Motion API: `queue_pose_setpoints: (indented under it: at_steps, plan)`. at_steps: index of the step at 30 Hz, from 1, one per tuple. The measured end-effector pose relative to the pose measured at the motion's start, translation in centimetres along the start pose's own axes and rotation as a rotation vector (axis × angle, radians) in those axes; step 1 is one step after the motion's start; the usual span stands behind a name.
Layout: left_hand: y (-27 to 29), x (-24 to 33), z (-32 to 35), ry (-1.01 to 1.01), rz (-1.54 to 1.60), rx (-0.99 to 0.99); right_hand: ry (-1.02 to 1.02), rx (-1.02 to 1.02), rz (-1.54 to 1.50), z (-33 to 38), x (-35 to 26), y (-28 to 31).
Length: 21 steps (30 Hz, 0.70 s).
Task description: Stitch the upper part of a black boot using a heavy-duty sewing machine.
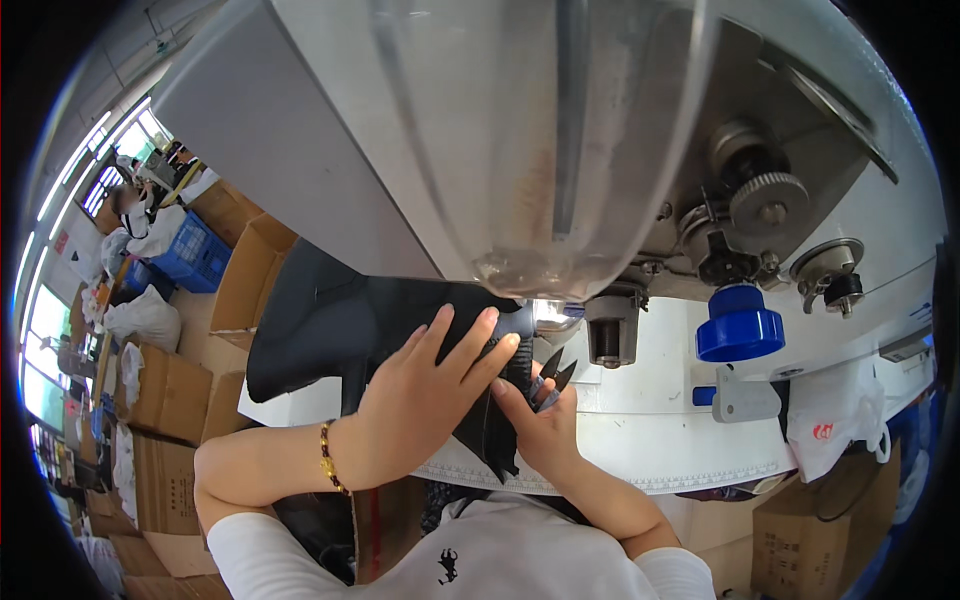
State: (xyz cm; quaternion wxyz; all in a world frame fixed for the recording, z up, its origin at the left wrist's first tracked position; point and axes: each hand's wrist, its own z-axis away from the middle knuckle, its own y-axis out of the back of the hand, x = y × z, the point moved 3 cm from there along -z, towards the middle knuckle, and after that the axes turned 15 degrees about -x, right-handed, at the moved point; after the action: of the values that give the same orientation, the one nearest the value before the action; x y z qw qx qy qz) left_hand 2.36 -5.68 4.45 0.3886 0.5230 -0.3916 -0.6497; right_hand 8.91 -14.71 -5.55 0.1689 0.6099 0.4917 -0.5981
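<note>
Black cloth (345,315), smooth, softly folded, lies by the machine head (270,160), broad flap to left hand's 10 o'clock. Left hand (425,390): flat on cloth, fingers spread. Right hand (545,428), at its 4 o'clock: closed round snips (566,376), tapered dark blades apart toward 12. Blue ridged knob (740,330) at right hand's 2.

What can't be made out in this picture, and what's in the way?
All in the head view:
- Grip end of the snips: mostly hidden by the right hand.
- Part of the black material: covered by the left hand.
- Where that material passes under the white machine: blocked by the machine itself.
- Bottom of the right-hand cardboard box: cut off by the lower edge.
- Distant person: actions too small and blurred.
</note>
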Motion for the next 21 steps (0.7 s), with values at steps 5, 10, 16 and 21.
queue_pose_setpoints:
  at_steps: [5, 10, 16, 21]
  plan:
    - [0.3, -0.6, -0.2, 0.014, 0.079, -0.008, 0.030, 0.003, -0.031, -0.6, 0.1, 0.0]
    - [0.0, -1.4, -0.4, -0.020, 0.127, 0.039, 0.051, 0.029, -0.088, -1.1, 0.3, -0.4]
    - [0.3, -2.5, -1.0, -0.033, 0.138, 0.025, 0.114, 0.095, -0.015, -2.0, -0.2, -0.4]
    - [0.3, -3.0, -1.4, -0.065, 0.199, 0.029, 0.116, 0.066, -0.190, -2.6, -0.5, -0.6]
